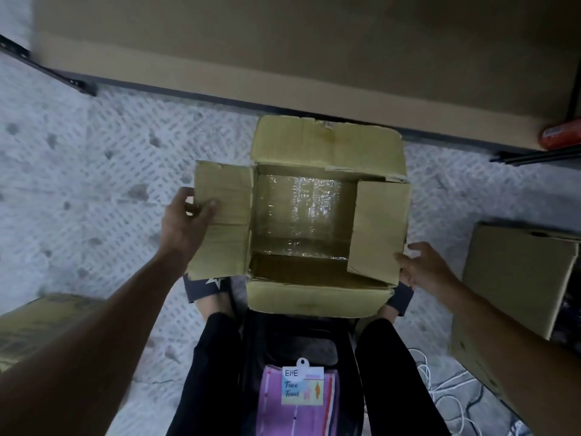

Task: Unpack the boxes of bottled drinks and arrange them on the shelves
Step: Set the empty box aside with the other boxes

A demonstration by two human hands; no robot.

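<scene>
At frame centre, we are gripping the left flap (231, 184) of the open cardboard box (314, 300) with our left hand (185, 221); our right hand (424, 269) is hovering open, lower right. The right flap (380, 228) is leaning inward and could snag the plastic-wrapped contents (301, 212).

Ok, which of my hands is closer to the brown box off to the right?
Right. The right hand is just left of the brown box, beside the right flap of the open box; the left hand grips the left flap, farther away.
</scene>
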